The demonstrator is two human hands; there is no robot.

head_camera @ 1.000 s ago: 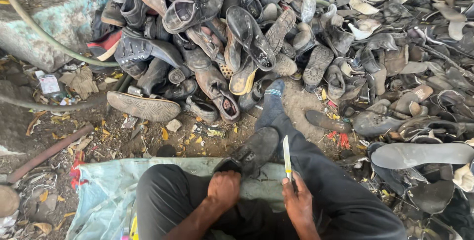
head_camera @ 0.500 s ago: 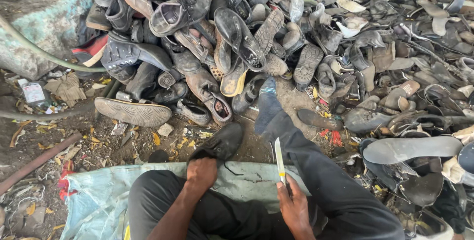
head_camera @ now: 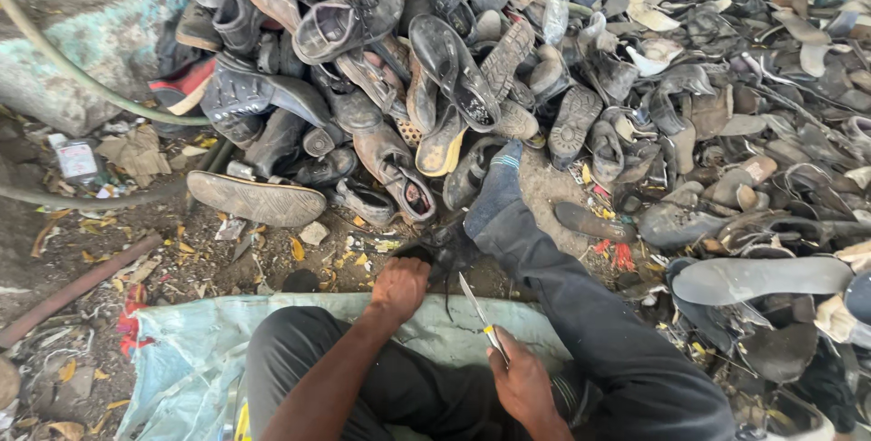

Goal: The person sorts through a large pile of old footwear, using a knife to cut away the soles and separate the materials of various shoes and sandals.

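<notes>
A dark worn shoe (head_camera: 445,255) sits on the ground at lower centre of the frame. My left hand (head_camera: 399,287) is closed on its near end. My right hand (head_camera: 522,382), lower and to the right, is gripping a knife (head_camera: 479,314), blade slanting up-left toward the shoe. Under my legs lies a pale blue sack (head_camera: 195,359). A heap of old shoes (head_camera: 472,87) fills the upper frame.

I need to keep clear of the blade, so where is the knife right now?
The knife is low in the middle of the head view, gripped in the right hand, blade pointing up toward the dark shoe that the left hand holds.
</notes>
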